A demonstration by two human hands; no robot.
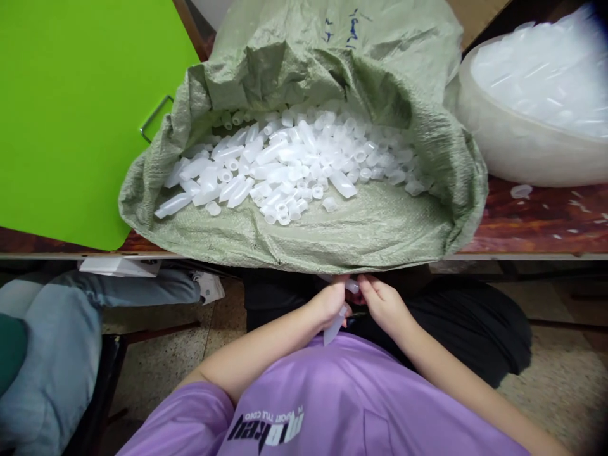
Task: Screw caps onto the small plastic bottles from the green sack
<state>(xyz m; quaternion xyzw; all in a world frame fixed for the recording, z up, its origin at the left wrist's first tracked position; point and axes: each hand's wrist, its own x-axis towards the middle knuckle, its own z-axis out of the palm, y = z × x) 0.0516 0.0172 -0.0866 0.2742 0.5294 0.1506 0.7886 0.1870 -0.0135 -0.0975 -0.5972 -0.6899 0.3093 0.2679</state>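
Observation:
My left hand [329, 303] is closed around translucent white plastic tubes [335, 325] that stick out below my fingers, held low in front of my lap. My right hand [382, 302] pinches a small white plastic piece [352, 286] right beside the left hand, fingertips nearly touching. Both hands sit just under the front edge of an open green woven sack [332, 234]. The sack lies on the table and holds several loose white plastic tubes and caps [289, 161].
A large white basin [522, 149] heaped with clear plastic pieces stands at the right on the wooden table [541, 225]. A bright green board [71, 107] covers the left. Another person's leg in jeans [61, 329] is at lower left.

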